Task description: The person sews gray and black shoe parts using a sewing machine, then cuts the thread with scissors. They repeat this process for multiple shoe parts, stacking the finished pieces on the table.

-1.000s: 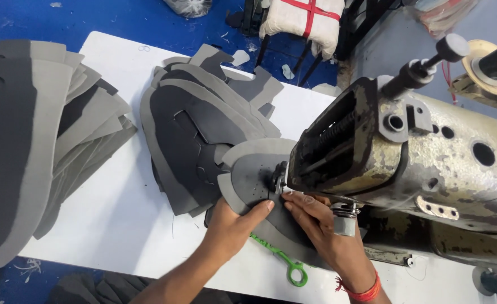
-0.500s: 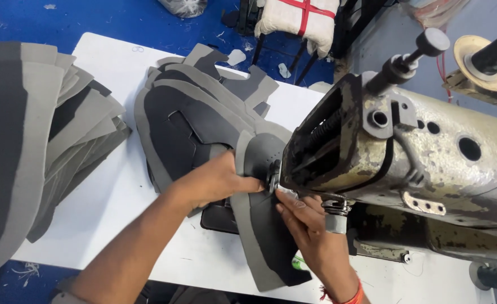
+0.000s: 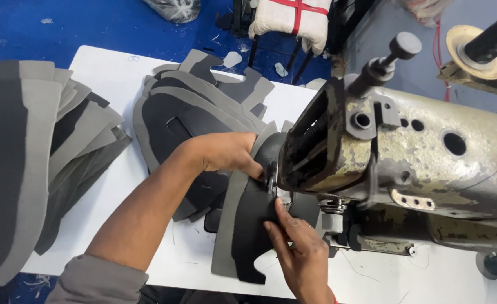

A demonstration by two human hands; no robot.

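Observation:
A grey-and-black cut fabric piece (image 3: pixel 243 225) lies on the white table (image 3: pixel 107 73), its upper end tucked under the needle area of an old worn sewing machine (image 3: pixel 406 157). My left hand (image 3: pixel 226 155) presses the piece's upper edge right beside the needle, fingers bent onto the fabric. Closer to me, my right hand (image 3: pixel 299 253) pins the black inner part with its fingertips, just below the machine head. The needle itself is hidden behind the machine's front.
A fanned stack of similar grey and black pieces (image 3: pixel 186 118) lies behind my left arm. A larger pile of pieces (image 3: pixel 29 163) covers the table's left end. A thread spool (image 3: pixel 473 50) stands at the top right. The floor beyond the table is blue.
My left hand moved from the piece's near edge up to beside the needle. The fabric piece turned and now hangs lengthwise toward me. The green loop seen earlier is hidden.

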